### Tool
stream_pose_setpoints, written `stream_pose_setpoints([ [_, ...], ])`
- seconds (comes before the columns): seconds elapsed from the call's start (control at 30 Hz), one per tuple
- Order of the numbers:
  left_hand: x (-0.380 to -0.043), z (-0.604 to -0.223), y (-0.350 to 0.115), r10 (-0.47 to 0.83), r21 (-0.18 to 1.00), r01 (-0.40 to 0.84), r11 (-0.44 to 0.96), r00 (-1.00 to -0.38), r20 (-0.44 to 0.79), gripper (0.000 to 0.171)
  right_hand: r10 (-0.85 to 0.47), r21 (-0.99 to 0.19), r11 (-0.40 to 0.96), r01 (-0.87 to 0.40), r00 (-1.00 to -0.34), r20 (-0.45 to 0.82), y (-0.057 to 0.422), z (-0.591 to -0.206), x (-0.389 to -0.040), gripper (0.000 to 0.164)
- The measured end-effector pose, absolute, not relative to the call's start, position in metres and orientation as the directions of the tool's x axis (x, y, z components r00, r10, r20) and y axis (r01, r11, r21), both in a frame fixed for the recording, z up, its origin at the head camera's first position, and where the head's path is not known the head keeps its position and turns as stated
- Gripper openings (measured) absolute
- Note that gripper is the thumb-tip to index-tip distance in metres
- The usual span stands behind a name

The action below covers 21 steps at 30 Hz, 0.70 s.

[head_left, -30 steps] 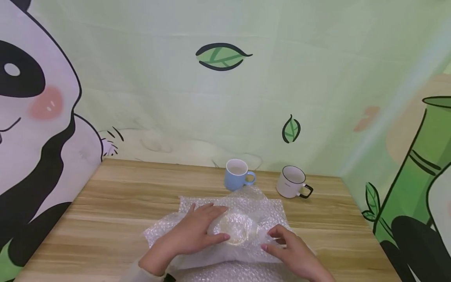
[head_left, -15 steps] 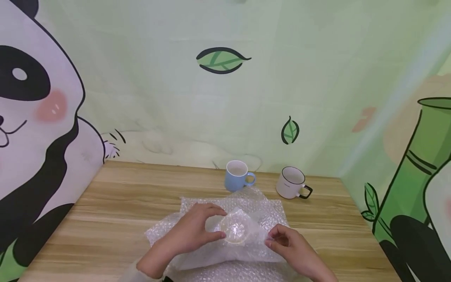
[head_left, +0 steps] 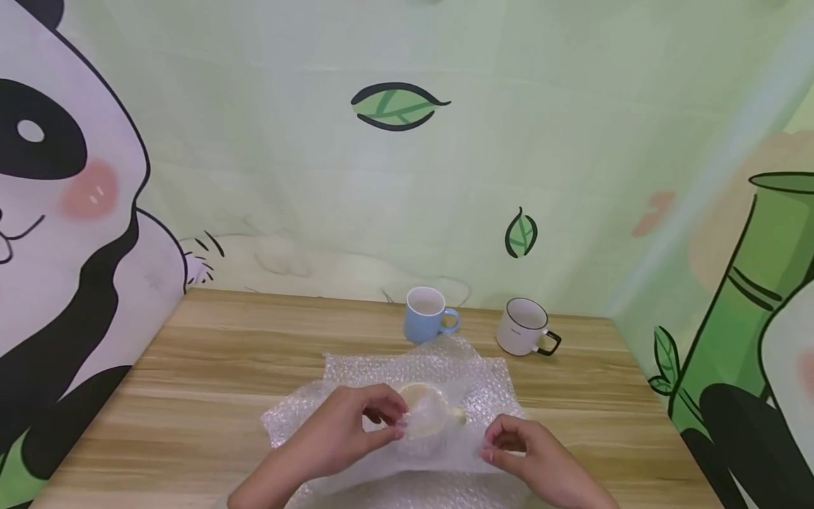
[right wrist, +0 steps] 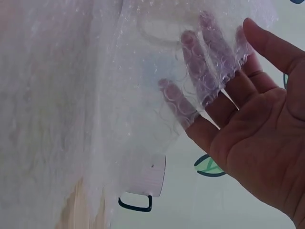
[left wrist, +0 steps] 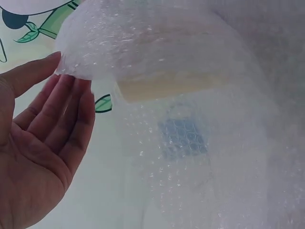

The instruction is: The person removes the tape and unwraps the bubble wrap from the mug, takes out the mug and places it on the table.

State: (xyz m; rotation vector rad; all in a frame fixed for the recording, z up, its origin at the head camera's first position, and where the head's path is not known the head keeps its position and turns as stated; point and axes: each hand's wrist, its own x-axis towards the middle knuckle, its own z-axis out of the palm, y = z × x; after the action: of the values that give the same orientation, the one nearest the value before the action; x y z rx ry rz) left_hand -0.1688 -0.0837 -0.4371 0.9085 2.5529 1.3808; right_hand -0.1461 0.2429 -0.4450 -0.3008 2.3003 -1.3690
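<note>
In the head view, a pale yellow mug [head_left: 421, 391] with a handle on its right side stands amid bubble wrap [head_left: 473, 452]. A fold of the wrap partly covers its opening. At the mug's left, my left hand [head_left: 356, 424] pinches an edge of the wrap between thumb and fingers; the left wrist view shows that edge [left wrist: 71, 67] raised. To the right of the mug, my right hand [head_left: 534, 452] pinches another edge. In the right wrist view several right fingers [right wrist: 202, 67] show through the clear bubbles, with the thumb on the near side.
Behind the wrap stand a blue mug [head_left: 422, 324] and a white mug [head_left: 520, 336] with a black rim and handle. More bubble wrap [head_left: 445, 491] lies on the wooden table [head_left: 222, 382]. A printed cloth backdrop [head_left: 286, 177] rises at the table's back edge.
My left hand, spread over the wrapped mug a second ago, now pinches and lifts the wrap, and more of the mug's rim and handle shows. My right fingers have closed on the wrap.
</note>
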Motion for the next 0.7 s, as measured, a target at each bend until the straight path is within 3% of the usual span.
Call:
stream_pose_setpoints([
  [0.23,-0.154,-0.435,-0.089,0.599,0.873,0.375,0.312,-0.791,0.125,0.010,-0.434,-0.859,0.501,0.108,-0.827,-0.358,0.250,-0.444,-0.141,0.020],
  [0.47,-0.146,-0.439,-0.091,0.660,0.906,0.332,0.261,-0.747,0.084,0.010,-0.552,-0.884,0.467,0.027,-0.772,-0.315,0.255,-0.449,-0.137,0.019],
  [0.7,-0.137,-0.441,-0.089,0.731,0.911,0.328,0.250,-0.681,0.045,0.009,-0.575,-0.889,0.454,0.052,-0.745,-0.337,0.258,-0.452,-0.129,0.017],
])
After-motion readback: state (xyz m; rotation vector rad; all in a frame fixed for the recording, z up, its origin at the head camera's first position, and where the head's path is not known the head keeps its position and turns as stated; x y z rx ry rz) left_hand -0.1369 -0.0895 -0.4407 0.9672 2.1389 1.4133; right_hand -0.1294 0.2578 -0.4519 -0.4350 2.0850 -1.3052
